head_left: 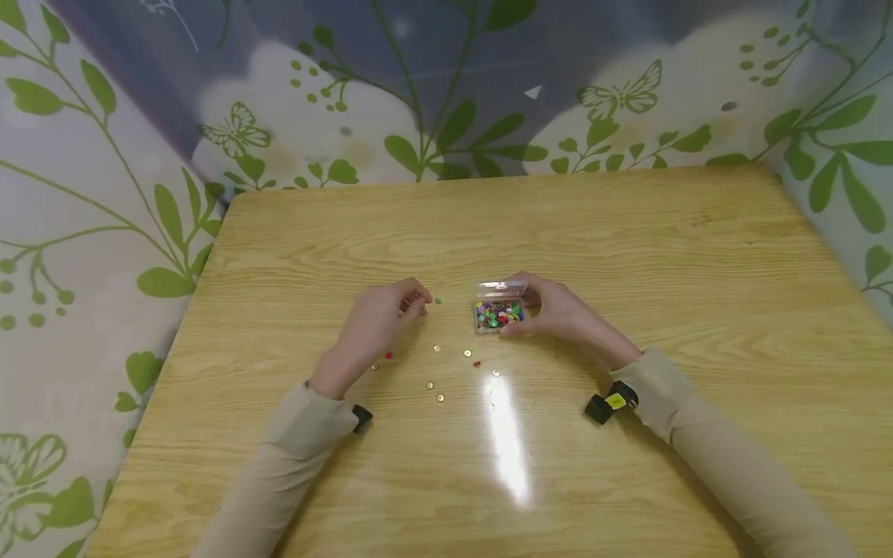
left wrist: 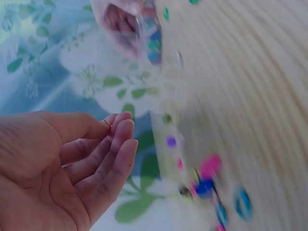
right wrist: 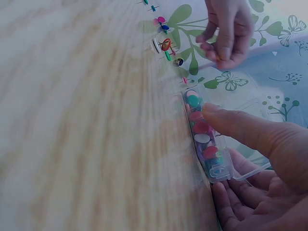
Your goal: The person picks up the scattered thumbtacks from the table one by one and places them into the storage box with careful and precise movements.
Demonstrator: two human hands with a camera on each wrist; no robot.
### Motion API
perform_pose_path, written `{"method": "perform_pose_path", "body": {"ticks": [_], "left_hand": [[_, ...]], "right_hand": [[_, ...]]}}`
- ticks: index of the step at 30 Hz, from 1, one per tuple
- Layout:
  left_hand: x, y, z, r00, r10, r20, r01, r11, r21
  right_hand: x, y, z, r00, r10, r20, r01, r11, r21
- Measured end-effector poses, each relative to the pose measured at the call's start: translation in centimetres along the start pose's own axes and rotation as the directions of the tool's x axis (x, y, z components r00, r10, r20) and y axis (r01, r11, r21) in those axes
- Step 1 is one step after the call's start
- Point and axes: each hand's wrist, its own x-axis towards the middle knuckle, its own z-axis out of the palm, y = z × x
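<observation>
A small clear plastic box (head_left: 498,316) with its lid raised stands on the table, filled with thumbtacks of many colours. My right hand (head_left: 560,310) grips its right side; in the right wrist view the thumb lies along the box's (right wrist: 202,137) near wall and the other fingers are behind it. To the left, my left hand (head_left: 377,314) is held over the table, thumb and fingertips together. Between them the left wrist view shows a tiny orange-gold thumbtack (left wrist: 109,126), mostly hidden. A green thumbtack (head_left: 438,301) is just beside those fingertips.
Several loose thumbtacks lie on the wooden table (head_left: 628,232) in front of the box, among them a gold one (head_left: 467,353) and a red one (head_left: 477,363). A leaf-patterned wall covering (head_left: 453,93) borders the table's far edge.
</observation>
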Motion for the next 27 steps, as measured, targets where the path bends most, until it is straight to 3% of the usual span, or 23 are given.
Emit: {"method": "perform_pose_path", "body": {"ticks": [12,19,23,27], "left_hand": [[2.0,4.1,1.6,0.992,0.118,0.040,-0.119,0.993,0.001],[2.4,4.8,2.8,0.985,0.171,0.021,-0.171,0.985,-0.008],[2.3,4.4,2.9,0.989,0.143,0.022,-0.143,0.990,-0.009],[1.7,3.4,1.4,0.997,0.081,-0.001,-0.081,0.997,-0.009]], "right_hand": [[0.0,0.1,0.0,0.999,-0.036,-0.007,0.035,0.999,-0.012],[0.0,0.0,0.0,0.999,-0.038,-0.005,0.038,0.999,0.011],[0.0,0.0,0.0,1.000,-0.027,0.000,0.027,0.999,0.018],[-0.1,0.1,-0.1,1.000,-0.022,-0.003,0.022,1.000,0.011]]}}
